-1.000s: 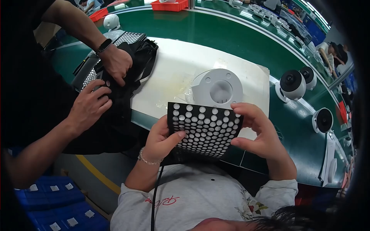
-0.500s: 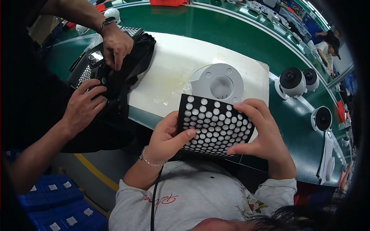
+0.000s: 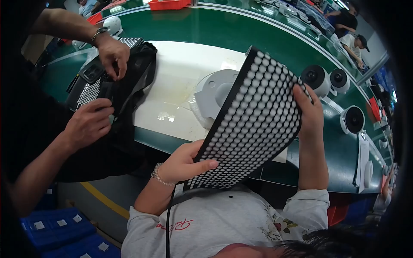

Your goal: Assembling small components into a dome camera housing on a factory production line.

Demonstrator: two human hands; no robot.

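Observation:
A flexible black sheet covered in rows of white round dots is stretched slantwise between my hands, bowed and tilted up to the right. My left hand grips its lower left edge, thumb on top. At the upper right edge, my right hand is closed on the sheet, with some fingers hidden behind it. Partly covered by the sheet, a white round base with a flange lies on the white board.
Left of me, a co-worker's hands work over a black bag. White housings with black round fronts stand on the green table at right. Papers lie near its right edge. Blue bins sit at lower left.
The sheet has gone from a small, folded-looking shape to a long spread one. My right hand has risen and moved slightly right with its edge, while the left has shifted down a little.

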